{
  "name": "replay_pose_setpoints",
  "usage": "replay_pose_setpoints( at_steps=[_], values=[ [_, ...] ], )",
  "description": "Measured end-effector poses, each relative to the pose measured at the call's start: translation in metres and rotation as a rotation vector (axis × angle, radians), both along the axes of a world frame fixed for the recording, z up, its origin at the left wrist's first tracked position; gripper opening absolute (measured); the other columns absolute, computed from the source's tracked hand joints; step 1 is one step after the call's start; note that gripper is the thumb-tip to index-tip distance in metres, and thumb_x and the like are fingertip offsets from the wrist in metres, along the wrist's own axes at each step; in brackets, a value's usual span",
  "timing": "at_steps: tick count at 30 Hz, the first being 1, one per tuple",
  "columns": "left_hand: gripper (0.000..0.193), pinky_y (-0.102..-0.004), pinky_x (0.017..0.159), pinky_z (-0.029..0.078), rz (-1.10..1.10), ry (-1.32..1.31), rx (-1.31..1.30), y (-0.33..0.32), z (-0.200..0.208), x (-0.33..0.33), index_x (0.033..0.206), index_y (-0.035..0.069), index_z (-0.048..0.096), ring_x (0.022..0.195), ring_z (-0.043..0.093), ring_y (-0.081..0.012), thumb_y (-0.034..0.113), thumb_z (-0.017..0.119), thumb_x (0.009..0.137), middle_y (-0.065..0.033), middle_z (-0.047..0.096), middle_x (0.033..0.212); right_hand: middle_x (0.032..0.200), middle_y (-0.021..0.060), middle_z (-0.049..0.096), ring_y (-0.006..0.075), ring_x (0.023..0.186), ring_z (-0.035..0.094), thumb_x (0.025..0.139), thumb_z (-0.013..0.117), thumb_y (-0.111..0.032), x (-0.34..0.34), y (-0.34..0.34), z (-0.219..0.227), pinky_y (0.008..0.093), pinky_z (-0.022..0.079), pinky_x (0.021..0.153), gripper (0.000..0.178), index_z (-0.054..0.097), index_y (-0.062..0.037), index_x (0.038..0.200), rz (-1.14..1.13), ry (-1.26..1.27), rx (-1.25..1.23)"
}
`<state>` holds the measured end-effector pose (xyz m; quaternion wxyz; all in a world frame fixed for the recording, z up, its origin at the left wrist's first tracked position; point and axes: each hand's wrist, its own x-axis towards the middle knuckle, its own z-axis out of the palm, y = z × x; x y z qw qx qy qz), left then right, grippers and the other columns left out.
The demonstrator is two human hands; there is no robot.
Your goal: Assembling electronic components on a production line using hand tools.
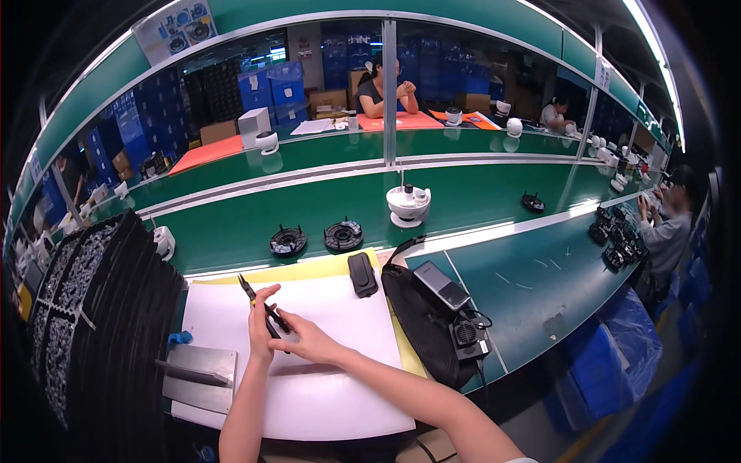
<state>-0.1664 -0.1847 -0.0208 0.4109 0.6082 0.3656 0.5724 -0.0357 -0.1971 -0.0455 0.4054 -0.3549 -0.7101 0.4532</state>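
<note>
Pliers (246, 288) held over a white sheet (340, 397)
The left hand (261, 333) grips them, pointed away; the right hand (310, 341) meets the handles (276, 318), its grip too hidden to tell.

1. Pliers (246, 287) lie along the left hand's (260, 328) fingers, tips pointing ahead, handles toward the fingers of the right hand (307, 341).
2. Beneath the fingers: a paper sheet (340, 393) on the bench.
3. Ahead and right of the fingers: a case (362, 275) at the sheet's far edge.
4. Right of the fingers, past the sheet: a bag (407, 316), with a power bank (442, 285) and a boxy device (468, 339) along its right side.
5. Left of the fingers and nearer: a metal plate (201, 390); farther left, stacked trays (147, 309).
6. Beyond the fingers, past the sheet: two round parts (288, 242) side by side, then a housing (407, 205) to their right.
</note>
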Motion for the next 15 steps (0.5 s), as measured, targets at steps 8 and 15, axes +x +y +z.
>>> replay_pose_setpoints(
  at_steps=[8, 15],
  values=[
    [0.047, -0.0352, 0.095, 0.033, 0.031, 0.041, -0.017, 0.003, 0.002, 0.001, 0.107, 0.005, 0.056, 0.11, 0.047, -0.0189, 0.038, 0.026, 0.093, -0.0082, 0.049, 0.12, 0.116, 0.0193, 0.053, 0.0246, 0.105, 0.054, 0.076, 0.07, -0.044, 0.002, 0.001, 0.007, 0.0336, 0.042, 0.092, 0.079, 0.039, 0.0058, 0.129, 0.034, -0.022, -0.092],
    [0.054, -0.0369, 0.095, 0.033, -0.014, 0.048, -0.048, 0.004, 0.003, -0.002, 0.102, 0.003, 0.061, 0.112, 0.046, -0.0201, 0.045, 0.027, 0.094, -0.0099, 0.049, 0.123, 0.081, 0.0065, 0.061, 0.0111, 0.071, 0.057, 0.075, 0.073, -0.036, -0.004, -0.001, 0.0, 0.0235, 0.046, 0.064, 0.053, 0.055, 0.0037, 0.105, -0.098, 0.234, -0.203]
  ],
)
